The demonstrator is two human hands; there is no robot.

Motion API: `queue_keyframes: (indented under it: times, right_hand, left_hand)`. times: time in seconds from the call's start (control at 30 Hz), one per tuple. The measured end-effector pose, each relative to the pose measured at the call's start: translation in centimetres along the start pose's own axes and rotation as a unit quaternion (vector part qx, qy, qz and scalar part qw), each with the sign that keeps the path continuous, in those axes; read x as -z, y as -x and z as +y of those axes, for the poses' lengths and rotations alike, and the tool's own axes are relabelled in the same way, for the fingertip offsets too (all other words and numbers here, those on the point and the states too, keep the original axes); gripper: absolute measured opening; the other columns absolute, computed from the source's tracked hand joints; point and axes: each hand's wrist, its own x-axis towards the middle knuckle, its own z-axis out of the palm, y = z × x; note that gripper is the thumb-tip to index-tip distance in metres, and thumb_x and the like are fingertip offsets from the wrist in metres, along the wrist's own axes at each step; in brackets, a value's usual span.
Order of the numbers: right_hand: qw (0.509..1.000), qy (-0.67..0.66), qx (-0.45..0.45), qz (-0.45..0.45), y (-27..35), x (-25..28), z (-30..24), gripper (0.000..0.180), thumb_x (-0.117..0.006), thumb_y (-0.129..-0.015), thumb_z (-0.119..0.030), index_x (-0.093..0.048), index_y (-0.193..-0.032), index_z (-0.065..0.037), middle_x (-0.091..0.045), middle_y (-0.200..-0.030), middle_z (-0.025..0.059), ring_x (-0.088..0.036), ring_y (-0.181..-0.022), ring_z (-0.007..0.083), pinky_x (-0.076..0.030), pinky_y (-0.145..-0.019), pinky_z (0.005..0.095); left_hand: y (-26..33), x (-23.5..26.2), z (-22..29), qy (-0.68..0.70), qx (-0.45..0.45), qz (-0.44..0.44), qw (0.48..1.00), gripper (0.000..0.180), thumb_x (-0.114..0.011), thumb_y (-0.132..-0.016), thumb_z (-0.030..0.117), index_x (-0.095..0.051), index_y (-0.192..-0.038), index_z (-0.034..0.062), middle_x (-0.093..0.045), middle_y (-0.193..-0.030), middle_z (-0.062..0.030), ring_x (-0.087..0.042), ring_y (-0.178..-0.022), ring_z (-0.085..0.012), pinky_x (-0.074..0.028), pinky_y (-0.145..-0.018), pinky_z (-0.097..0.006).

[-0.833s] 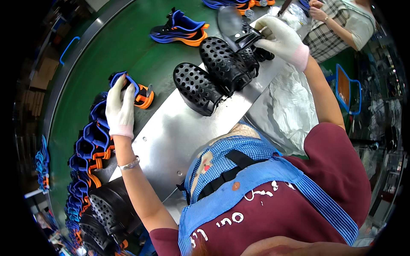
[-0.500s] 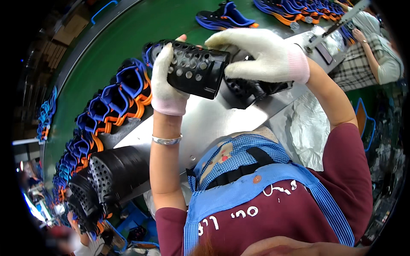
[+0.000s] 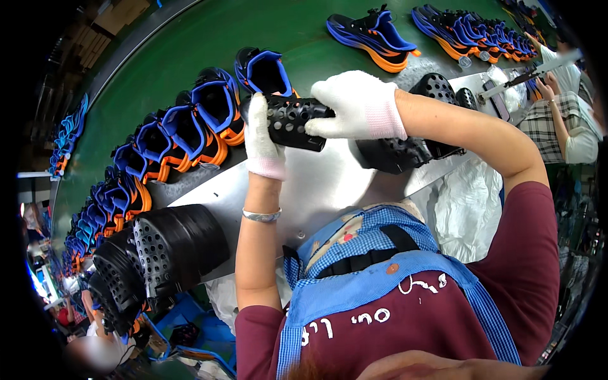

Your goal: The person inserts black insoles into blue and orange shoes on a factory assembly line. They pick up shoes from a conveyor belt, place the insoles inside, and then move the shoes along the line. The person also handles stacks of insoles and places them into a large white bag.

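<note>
My left hand (image 3: 262, 139), in a white knit glove, is closed round the left end of a black perforated plastic shoe insert (image 3: 292, 119), thumb lying on top. At the insert's right end, my right hand (image 3: 364, 104), gloved alike, grips it between thumb and fingers; the fingertips are partly hidden. Both hands are above the metal worktop (image 3: 316, 183). Just beyond the insert stands a black shoe (image 3: 266, 71) with blue lining and orange sole. A pile of similar black perforated inserts (image 3: 396, 155) lies right of my hands.
A row of black, blue and orange shoes (image 3: 183, 130) runs leftward along the green belt (image 3: 158, 69). A single shoe (image 3: 370, 35) and another row (image 3: 468, 31) stand farther right. Nested black inserts (image 3: 183, 244) lie at lower left. A person (image 3: 557, 114) works at right.
The view has shifted. The insert sits lower and shows less of its face. My right hand has closed onto its right end, and more of the insert pile at right is uncovered.
</note>
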Motion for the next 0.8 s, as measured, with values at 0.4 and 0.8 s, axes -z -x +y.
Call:
queue_keyframes:
  times: [0.4,0.8]
  right_hand:
    - [0.981,0.175,-0.054,-0.062,-11.7,0.5,4.2,0.041,-0.057,-0.082,-0.036,-0.069,-0.083,0.002,-0.068,-0.078,0.0222,-0.067,-0.077,0.0386,-0.054,-0.075,0.0436]
    - [0.969,0.03,-0.188,-0.158,-18.2,-6.2,3.2,0.024,-0.061,-0.082,-0.013,-0.071,-0.103,-0.006,-0.069,-0.105,0.0177,-0.069,-0.087,0.0339,-0.057,-0.075,0.0407]
  left_hand:
    - [-5.4,1.7,-2.0,-0.706,-0.228,-0.061,0.667,0.023,-0.062,-0.085,0.022,-0.062,-0.103,0.0078,-0.06,-0.104,-0.0138,-0.061,-0.097,-0.0354,-0.049,-0.082,-0.048]
    - [-9.5,0.2,-0.6,-0.784,0.109,-0.19,0.58,0.038,-0.061,-0.086,0.038,-0.069,-0.108,0.0086,-0.068,-0.11,-0.017,-0.065,-0.1,-0.0327,-0.052,-0.086,-0.039]
